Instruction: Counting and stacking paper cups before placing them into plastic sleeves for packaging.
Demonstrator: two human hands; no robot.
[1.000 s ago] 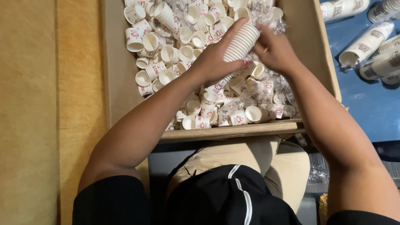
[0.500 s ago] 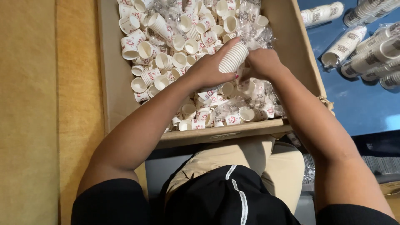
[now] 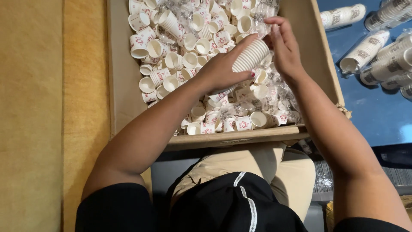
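A cardboard box (image 3: 121,86) in front of me holds several loose small white paper cups (image 3: 163,49) with red print, mixed with clear plastic wrap (image 3: 274,103). My left hand (image 3: 223,68) grips a nested stack of cups (image 3: 251,56) lying slanted over the middle of the box. My right hand (image 3: 284,47) hovers just right of the stack's top end, fingers apart and pointing up, close to the stack's rim; whether it touches is unclear.
Wrapped sleeves of stacked cups (image 3: 365,49) lie on a blue surface (image 3: 377,116) to the right of the box. A tan carpeted surface (image 3: 38,116) runs along the left. My knees in beige trousers (image 3: 257,167) are under the box's near edge.
My view has shifted, so the box sits lower and more to the right in frame. The stack stays in my left hand; my right hand has lifted off it and spread its fingers.
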